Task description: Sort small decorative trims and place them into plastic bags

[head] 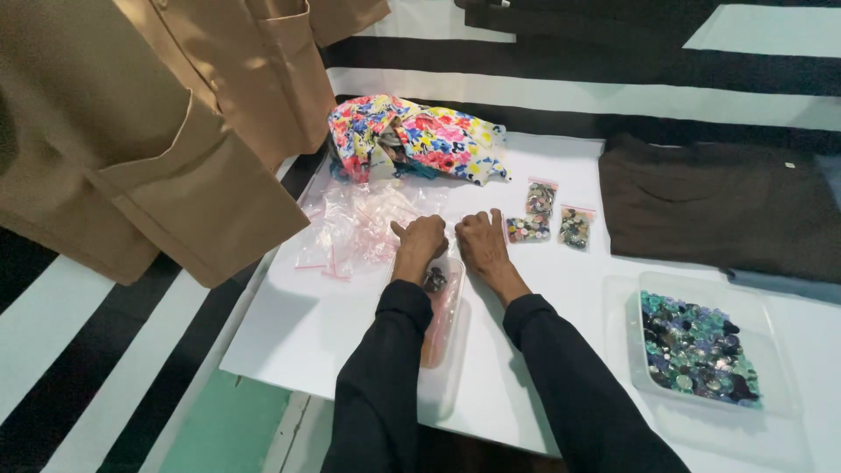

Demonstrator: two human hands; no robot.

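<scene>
Both hands sit side by side on the white board [350, 333]. The left hand [420, 238] is clenched at the top of a small clear plastic bag holding dark buttons [435, 280]; the right hand [480, 242] lies flat, released. At 2 o'clock lie three filled button bags [541, 219]; at 4 o'clock, a clear tub of blue-green buttons [696, 349].

A crumpled flowered cloth in bright colours [416, 140] is lying just beyond the hands. A folded dark brown garment [718, 206] is resting well to their right. A tan jacket [149, 131] is hanging far to their left.
</scene>
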